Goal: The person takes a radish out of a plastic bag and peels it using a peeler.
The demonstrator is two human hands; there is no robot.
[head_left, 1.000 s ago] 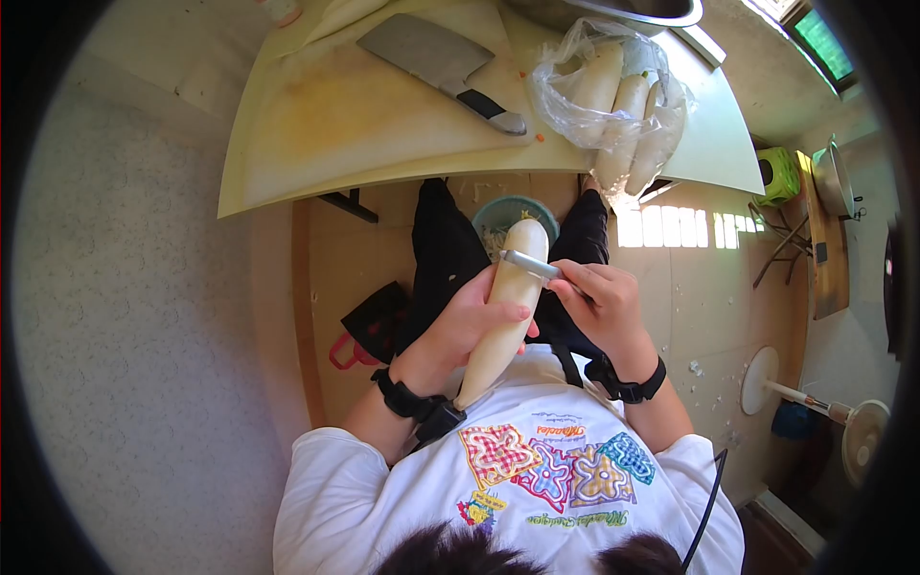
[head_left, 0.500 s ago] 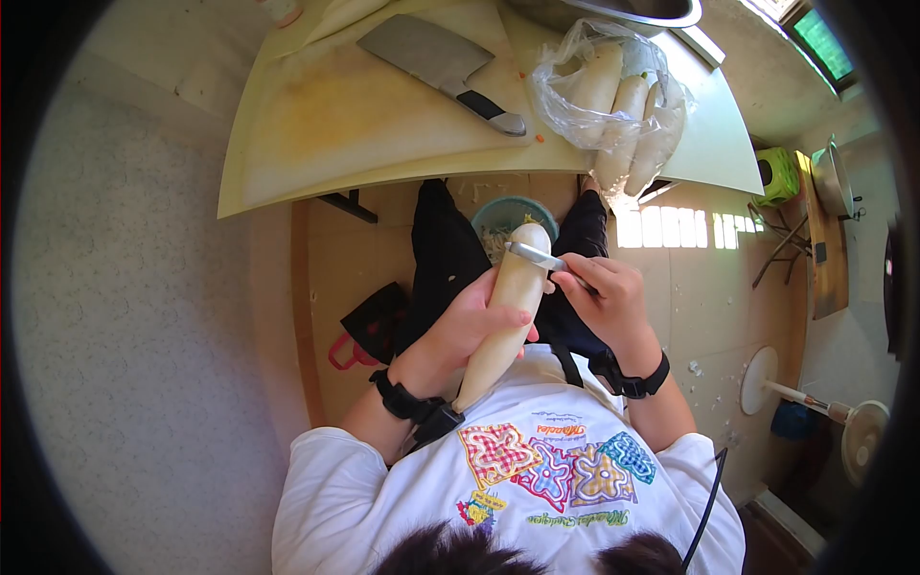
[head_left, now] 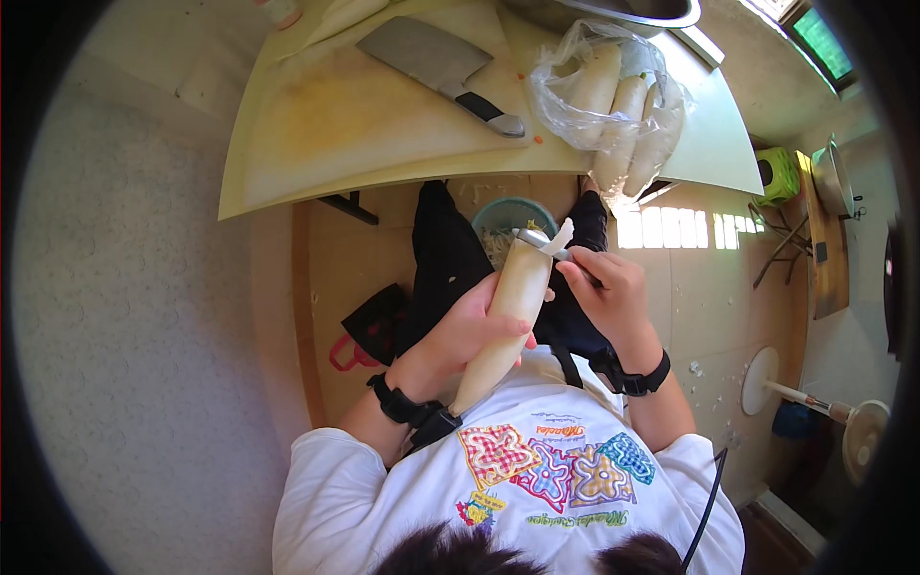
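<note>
My left hand (head_left: 476, 329) is wrapped round a long white daikon radish (head_left: 515, 299), which slants up from my shirt with its leafy end away from me. In my right hand (head_left: 609, 290) is a peeler (head_left: 543, 242), its head lying across the radish near the far end. A pale strip of peel (head_left: 563, 233) stands up from the peeler's head. Beyond the radish tip, a blue-green basin (head_left: 517, 207) on the floor holds peelings, partly hidden by the radish.
On the table (head_left: 714, 144) ahead lie a cleaver (head_left: 431, 62) on a cutting board (head_left: 335, 125) and several radishes in a clear plastic bag (head_left: 565, 81). A metal bowl (head_left: 661, 14) stands at the back. A fan (head_left: 824, 404) is at the right.
The peeler has slid a little toward the far end of the radish, and a peel strip now curls up from it. My left hand keeps its hold.
</note>
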